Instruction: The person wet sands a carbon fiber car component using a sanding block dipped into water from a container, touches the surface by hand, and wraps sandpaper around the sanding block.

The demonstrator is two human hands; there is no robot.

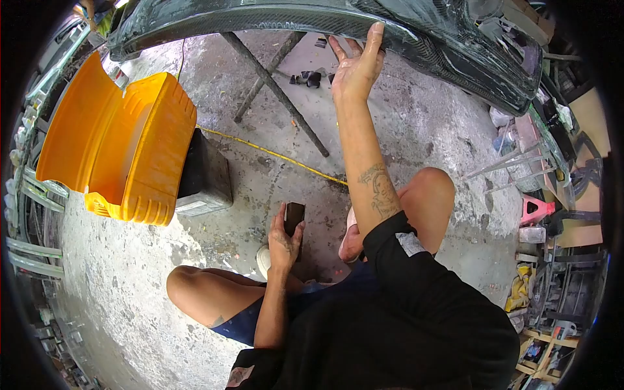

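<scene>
A long dark carbon-fibre panel (286, 18), glossy with whitish smears, spans the top of the view. My right hand (357, 65) is raised to its lower edge, palm up, with the thumb on the near face and the fingers partly hidden under the edge. Low in the middle, my left hand (284, 242) is closed around a dark rectangular block (295, 218), the thumb on its right side and the fingers on its left. The block stays over the floor between my legs, apart from the panel.
An open yellow-orange bin (156, 149) stands at left beside a black container (207, 175). Crossed dark stand legs (276, 81) reach the floor under the panel. A yellow cord (273, 154), dark scraps (313, 79) and a pink object (537, 210) are also there. Someone's arm shows top left.
</scene>
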